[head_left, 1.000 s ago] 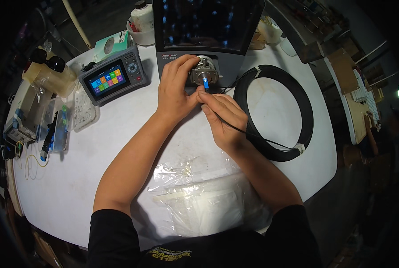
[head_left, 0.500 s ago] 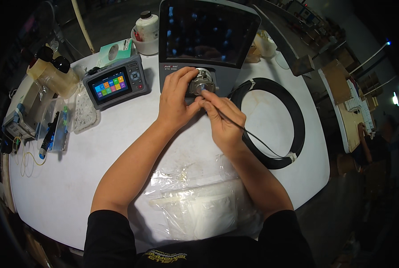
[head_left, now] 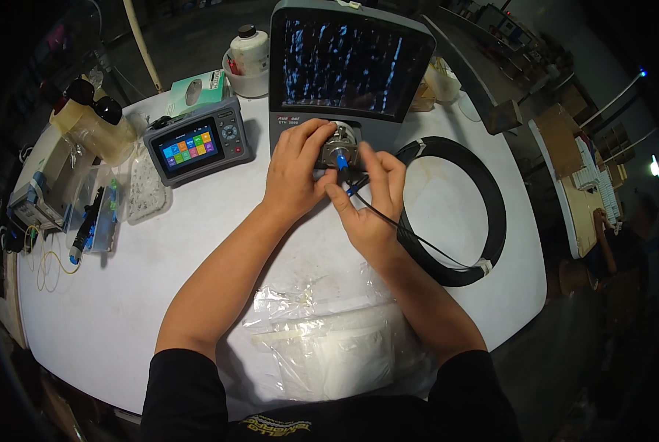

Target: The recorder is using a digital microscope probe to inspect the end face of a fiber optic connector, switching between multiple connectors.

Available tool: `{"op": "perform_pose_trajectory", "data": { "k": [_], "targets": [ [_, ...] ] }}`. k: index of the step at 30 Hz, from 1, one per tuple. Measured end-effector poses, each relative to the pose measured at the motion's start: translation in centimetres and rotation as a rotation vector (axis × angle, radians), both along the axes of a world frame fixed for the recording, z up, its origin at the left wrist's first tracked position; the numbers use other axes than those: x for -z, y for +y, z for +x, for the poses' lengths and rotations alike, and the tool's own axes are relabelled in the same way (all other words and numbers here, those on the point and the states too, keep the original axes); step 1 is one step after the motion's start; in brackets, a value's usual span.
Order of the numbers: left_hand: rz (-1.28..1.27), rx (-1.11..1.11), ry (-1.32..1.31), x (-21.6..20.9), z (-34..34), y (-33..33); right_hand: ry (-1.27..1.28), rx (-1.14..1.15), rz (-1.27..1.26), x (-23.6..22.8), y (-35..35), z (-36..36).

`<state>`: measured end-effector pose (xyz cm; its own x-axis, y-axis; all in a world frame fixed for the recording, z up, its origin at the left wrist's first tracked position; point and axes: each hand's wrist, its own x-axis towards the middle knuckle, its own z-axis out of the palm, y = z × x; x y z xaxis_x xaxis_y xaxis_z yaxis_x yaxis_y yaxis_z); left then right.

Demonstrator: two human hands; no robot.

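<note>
My left hand (head_left: 293, 166) grips the side of a round metal connector holder (head_left: 339, 136), its fingers curled over the top and its thumb below. The holder sits at the front of a grey inspection device with a large screen (head_left: 344, 62). A blue fibre connector (head_left: 342, 161) sticks out of the holder toward me. Just right of it my right hand (head_left: 374, 202) is open, thumb and fingers apart around the connector without visibly gripping it. Close to the right fingers a second blue connector (head_left: 356, 186) shows beside the black cable (head_left: 418, 234). Bluish specks and streaks fill the screen.
A coil of black cable (head_left: 496, 210) lies right of the device. To its left stand a handheld tester (head_left: 197, 144), a white bottle (head_left: 249, 51) in a tub and a plastic tray (head_left: 97, 214) with tools. A clear plastic bag (head_left: 329, 350) lies between my forearms.
My right fingers have opened and drawn back from the connector, baring its blue body in the holder. The screen has gone from dim blurs to bright streaks. My left hand keeps its grip.
</note>
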<state>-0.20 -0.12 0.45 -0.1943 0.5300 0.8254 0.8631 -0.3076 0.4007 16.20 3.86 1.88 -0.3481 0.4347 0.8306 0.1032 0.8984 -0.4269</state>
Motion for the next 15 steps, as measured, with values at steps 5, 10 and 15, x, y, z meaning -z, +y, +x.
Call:
{"op": "perform_pose_trajectory", "data": {
  "k": [5, 10, 15],
  "targets": [
    [-0.037, 0.001, 0.028, -0.1, 0.0, 0.4, -0.104, 0.072, -0.100, 1.4, 1.0, -0.4],
    [-0.029, 0.012, 0.046, -0.1, -0.6, 0.4, -0.066, 0.057, -0.249, 1.9, 1.4, -2.7],
    [-0.015, -0.002, 0.058, -0.1, -0.5, 0.6, -0.037, 0.031, -0.316, 2.4, 1.8, -2.6]
  ]
}}
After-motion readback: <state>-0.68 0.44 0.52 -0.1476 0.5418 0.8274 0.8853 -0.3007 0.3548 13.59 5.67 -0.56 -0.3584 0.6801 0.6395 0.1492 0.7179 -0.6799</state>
